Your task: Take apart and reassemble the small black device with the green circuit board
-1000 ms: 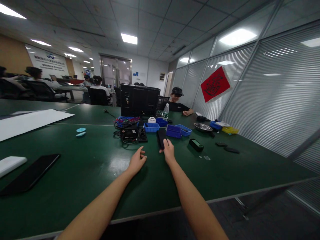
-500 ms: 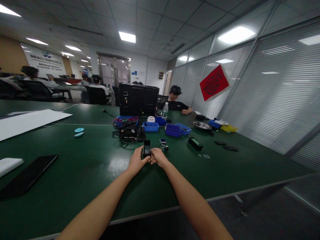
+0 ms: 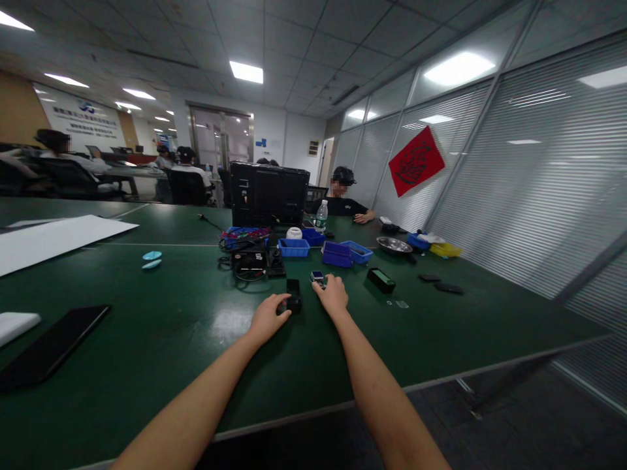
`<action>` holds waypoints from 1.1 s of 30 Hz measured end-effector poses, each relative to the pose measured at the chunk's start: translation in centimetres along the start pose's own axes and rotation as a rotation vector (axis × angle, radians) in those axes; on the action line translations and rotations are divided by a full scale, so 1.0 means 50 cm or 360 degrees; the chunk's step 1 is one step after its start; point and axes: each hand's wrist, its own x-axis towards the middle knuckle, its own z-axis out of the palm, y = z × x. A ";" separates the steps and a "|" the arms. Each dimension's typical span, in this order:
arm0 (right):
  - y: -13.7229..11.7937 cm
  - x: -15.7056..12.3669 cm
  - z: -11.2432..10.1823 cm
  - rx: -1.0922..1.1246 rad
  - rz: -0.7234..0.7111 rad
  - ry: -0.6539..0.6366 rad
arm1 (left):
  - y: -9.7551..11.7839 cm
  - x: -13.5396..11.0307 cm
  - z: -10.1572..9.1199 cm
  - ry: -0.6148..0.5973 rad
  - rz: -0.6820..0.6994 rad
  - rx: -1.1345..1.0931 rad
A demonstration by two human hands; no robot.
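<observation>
My left hand [image 3: 269, 318] has its thumb and fingers at the near left side of a small black open case [image 3: 293, 288], which rests on the green table. My right hand [image 3: 334, 297] reaches over a small electronic module with a screen [image 3: 317, 275]. The fingers close over the module's near side and hide much of it. Farther right lies another black case with a green top [image 3: 381, 280], apart from both hands.
Behind the hands are a black power unit with cables [image 3: 251, 261], blue bins [image 3: 294, 248], a baseball [image 3: 294, 233], a water bottle [image 3: 321, 217] and a large black monitor [image 3: 269, 192]. A metal dish [image 3: 394, 245] stands right. Across the table sits a person [image 3: 340, 203].
My right hand has left the black case and moved right onto the electronic module. The case has shifted slightly and now tilts differently; my left hand stays at it.
</observation>
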 end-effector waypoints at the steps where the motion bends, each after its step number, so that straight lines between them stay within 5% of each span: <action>1: 0.003 0.002 0.007 -0.0017 -0.0014 -0.0039 | 0.002 0.000 -0.001 -0.0016 0.0003 -0.0002; 8: 0.017 0.015 0.027 0.0049 0.0050 -0.0225 | 0.021 -0.007 -0.007 -0.0128 0.0058 -0.0019; 19: 0.045 0.042 0.003 0.0116 0.0249 -0.0320 | 0.017 -0.008 -0.003 -0.0169 0.0031 -0.0037; 27: 0.055 0.037 0.005 -0.0050 0.0184 -0.0041 | 0.013 -0.007 -0.002 -0.0151 0.0079 -0.0050; 33: 0.062 0.048 0.022 0.0042 0.0181 -0.0059 | 0.012 -0.007 -0.001 -0.0151 0.0080 -0.0026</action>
